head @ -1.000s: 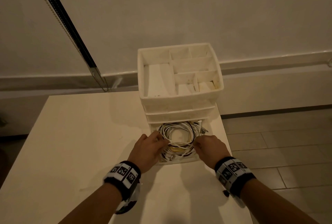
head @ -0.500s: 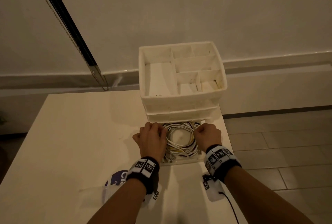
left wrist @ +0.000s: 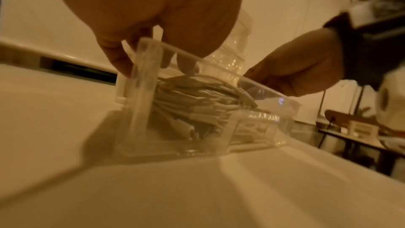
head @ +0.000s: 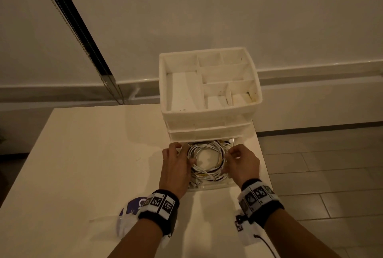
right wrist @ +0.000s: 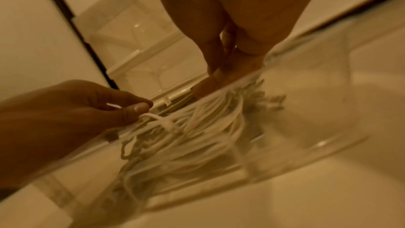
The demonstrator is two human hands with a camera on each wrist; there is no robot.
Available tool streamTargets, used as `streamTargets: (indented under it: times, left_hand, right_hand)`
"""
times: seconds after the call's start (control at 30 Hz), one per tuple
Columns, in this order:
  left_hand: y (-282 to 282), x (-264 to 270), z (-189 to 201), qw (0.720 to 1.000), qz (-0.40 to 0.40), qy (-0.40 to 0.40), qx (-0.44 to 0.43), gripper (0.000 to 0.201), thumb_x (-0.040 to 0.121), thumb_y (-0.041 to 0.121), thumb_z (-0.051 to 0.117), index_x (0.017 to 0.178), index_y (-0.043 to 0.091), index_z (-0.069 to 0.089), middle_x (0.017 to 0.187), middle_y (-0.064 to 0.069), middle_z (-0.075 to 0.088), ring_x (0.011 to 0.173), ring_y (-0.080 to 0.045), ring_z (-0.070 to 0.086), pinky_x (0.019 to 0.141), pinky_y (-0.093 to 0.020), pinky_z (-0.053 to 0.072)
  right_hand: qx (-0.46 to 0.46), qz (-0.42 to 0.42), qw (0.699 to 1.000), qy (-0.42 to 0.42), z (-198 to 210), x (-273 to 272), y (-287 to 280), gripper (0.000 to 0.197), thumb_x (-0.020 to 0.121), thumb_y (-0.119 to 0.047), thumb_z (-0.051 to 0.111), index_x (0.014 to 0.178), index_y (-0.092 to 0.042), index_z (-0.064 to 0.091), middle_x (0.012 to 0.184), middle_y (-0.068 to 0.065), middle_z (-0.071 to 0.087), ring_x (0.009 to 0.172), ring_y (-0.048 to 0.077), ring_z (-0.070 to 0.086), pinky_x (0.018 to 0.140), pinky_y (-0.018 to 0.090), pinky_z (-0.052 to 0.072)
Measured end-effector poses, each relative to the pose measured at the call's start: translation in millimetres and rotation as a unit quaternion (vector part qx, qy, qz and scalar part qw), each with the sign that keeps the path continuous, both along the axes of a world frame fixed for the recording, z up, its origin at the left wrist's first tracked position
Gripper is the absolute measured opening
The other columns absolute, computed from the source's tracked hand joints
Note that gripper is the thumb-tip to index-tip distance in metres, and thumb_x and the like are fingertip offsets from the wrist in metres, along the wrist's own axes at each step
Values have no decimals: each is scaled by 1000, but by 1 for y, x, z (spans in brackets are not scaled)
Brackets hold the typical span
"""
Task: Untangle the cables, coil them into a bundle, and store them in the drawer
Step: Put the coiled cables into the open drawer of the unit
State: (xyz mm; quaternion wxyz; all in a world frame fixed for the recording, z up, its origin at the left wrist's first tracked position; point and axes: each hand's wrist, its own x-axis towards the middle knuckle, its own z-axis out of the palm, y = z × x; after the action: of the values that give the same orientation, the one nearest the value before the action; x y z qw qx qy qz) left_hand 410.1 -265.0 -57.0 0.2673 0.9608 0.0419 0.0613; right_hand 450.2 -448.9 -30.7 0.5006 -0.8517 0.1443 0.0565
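A coil of white cables (head: 207, 146) lies in the pulled-out clear bottom drawer (head: 211, 185) of a white organizer (head: 209, 110). My left hand (head: 186, 156) straddles the drawer's left wall. In the right wrist view the left hand (right wrist: 140, 107) pinches a cable strand between thumb and forefinger. My right hand (head: 230, 158) is at the coil's right side, fingers curled onto the strands. The right wrist view shows the right hand (right wrist: 219, 68) reaching down onto the cables (right wrist: 197, 136) behind the clear wall (right wrist: 328, 110). Through the drawer (left wrist: 263, 127), the left wrist view shows the cables (left wrist: 197, 103).
The organizer stands near the right edge of a pale table (head: 93, 154), with tiled floor (head: 331, 164) beyond. Its top tray has several open compartments. A dark slanted bar with a bead chain (head: 83, 36) runs along the wall at back left.
Both hands moved from the coil's near end up along its sides. The coil now lies lower and flatter inside the drawer.
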Motion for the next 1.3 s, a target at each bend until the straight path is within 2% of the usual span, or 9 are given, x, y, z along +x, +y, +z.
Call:
streamTargets:
  times: [0.13, 0.27, 0.4, 0.53, 0.67, 0.87, 1.0, 1.17, 1.3]
  left_hand:
    - [1, -3, 2, 988, 62, -95, -102, 31, 92, 31, 64, 113, 12, 52, 120, -5, 42, 103, -17, 34, 87, -32, 38]
    - [15, 2, 5, 972, 105, -40, -205, 50, 96, 28, 59, 137, 9, 39, 135, -7, 38, 120, -21, 39, 100, -31, 34]
    - [35, 17, 0, 950, 82, 96, -285, 66, 90, 25, 65, 147, 31, 32, 144, 0, 41, 109, -23, 62, 96, -41, 52]
    - [45, 18, -4, 943, 88, 102, -304, 65, 78, 46, 69, 134, 56, 39, 130, 20, 50, 107, -27, 66, 93, -50, 53]
    - [46, 19, -7, 931, 95, 106, -337, 59, 78, 49, 70, 126, 68, 42, 134, 21, 56, 109, -31, 66, 90, -58, 52]
    - [40, 24, -16, 954, 97, 65, -276, 63, 89, 47, 61, 146, 44, 34, 146, 12, 49, 131, -15, 49, 108, -41, 41]
    - [29, 32, -10, 963, 172, 29, -207, 42, 92, 40, 60, 133, 31, 51, 126, 0, 65, 112, -28, 61, 88, -38, 49]
    - [23, 39, 1, 957, 221, 11, -190, 29, 88, 37, 67, 109, 19, 60, 107, -6, 70, 93, -30, 64, 72, -31, 44]
    - [36, 28, 6, 951, 133, 53, -273, 37, 88, 37, 67, 123, 29, 58, 116, -2, 69, 88, -10, 66, 74, -24, 47]
  right_hand:
    - [-131, 56, 983, -115, 14, 11, -35, 10, 85, -15, 69, 93, -15, 62, 89, 1, 62, 70, 11, 57, 63, 21, 44]
    - [-119, 88, 989, 20, 15, 40, -63, 59, 83, -21, 71, 134, -16, 43, 119, 6, 55, 93, 22, 58, 76, 34, 47]
    - [-5, 173, 978, 115, 3, 57, -62, 89, 80, -21, 74, 148, -34, 18, 130, -5, 39, 81, 28, 63, 46, 28, 48]
    - [15, 200, 974, 106, -7, 63, -56, 78, 82, -18, 72, 142, -41, 28, 126, 2, 58, 73, 14, 59, 45, 18, 45]
    - [54, 154, 978, 128, -12, 64, -61, 62, 90, -23, 63, 140, -47, 35, 97, 11, 69, 64, 27, 57, 53, 30, 50]
    - [60, 119, 989, 56, -11, 68, -58, 39, 92, -16, 60, 129, -22, 50, 131, -3, 56, 64, 24, 59, 52, 31, 50]
    - [-36, 128, 991, 7, -12, 66, -52, 40, 90, -25, 63, 129, -20, 54, 125, 1, 62, 98, 29, 65, 88, 46, 53]
    - [-35, 124, 992, 0, -14, 63, -51, 40, 90, -31, 63, 129, -21, 55, 99, 4, 70, 55, 7, 61, 74, 35, 55]
    - [43, 132, 989, 56, -1, 64, -57, 49, 89, -8, 60, 134, -26, 52, 96, -3, 67, 59, 22, 62, 58, 31, 56]
